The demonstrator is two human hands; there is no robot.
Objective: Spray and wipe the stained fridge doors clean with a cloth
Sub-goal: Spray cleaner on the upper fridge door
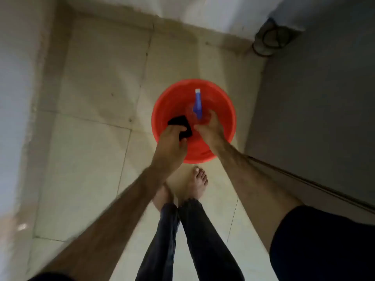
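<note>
Left hand: the left hand point(172, 142) reaches down over the near left rim of the bucket, fingers curled round a black cloth, which it holds.
Cloth: the black cloth point(181, 126) sticks out beyond the left hand's fingertips, toward the middle of the bucket, hanging just inside the rim; it is bunched and its edges are blurred.
Right hand: the right hand point(209, 126) is lowered into the bucket, fingers curled round the clear body of a spray bottle, gripping it near the base of the blue head.
Spray bottle: the spray bottle point(197, 104) stands out beyond the right hand, its blue trigger head and white nozzle tip pointing away from the person toward the far side of the bucket; the clear body is partly hidden by the fingers and hard to make out.
Hands together: the two hands are just beside one another, the cloth between them and touching or nearly touching the bottle; I cannot tell which.
Bucket: the red bucket point(162, 104) sits on the floor right ahead of the person's bare feet.
Feet: one bare foot point(197, 182) is planted just short of the bucket, dark trouser legs above it.
Floor: pale tiled floor point(97, 94) with grimy joints.
Fridge: a grey fridge door point(316, 110) rises at the right, near the bucket.
</note>
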